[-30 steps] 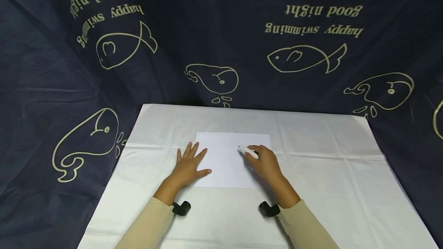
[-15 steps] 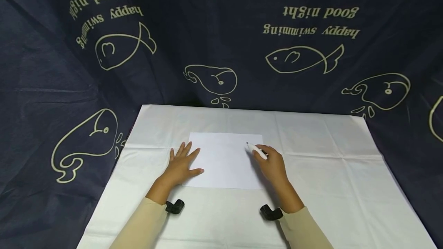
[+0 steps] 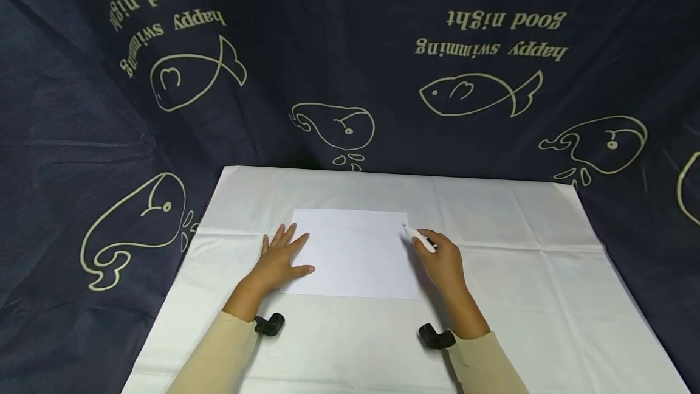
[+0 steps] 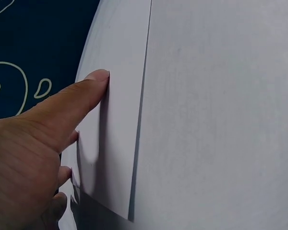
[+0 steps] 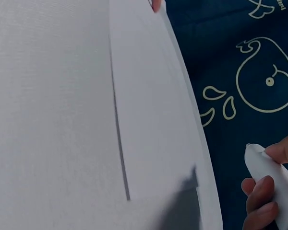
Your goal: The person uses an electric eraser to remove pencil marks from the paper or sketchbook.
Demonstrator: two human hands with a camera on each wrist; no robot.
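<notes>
A blank white sheet of paper (image 3: 350,254) lies on the white cloth in the head view. My left hand (image 3: 275,266) rests on its left edge with fingers spread. In the left wrist view the thumb (image 4: 86,93) lies straight over the paper (image 4: 120,120). My right hand (image 3: 442,260) grips a thick white pen-shaped tool (image 3: 421,240) with a small narrow tip and a dark part on its side; its exact kind cannot be told. The tip points up and left, over the sheet's right edge. In the right wrist view, thumb and fingers wrap the tool's rounded white body (image 5: 266,172).
The white cloth (image 3: 508,297) covers the table, with fold creases across it. Behind and beside it hangs a dark blue curtain (image 3: 328,29) printed with fish, whales and lettering. Black wrist cameras (image 3: 437,337) sit at both cuffs.
The paper has slid left along with my left hand. My right hand has moved right with the white tool, from over the sheet to its right edge.
</notes>
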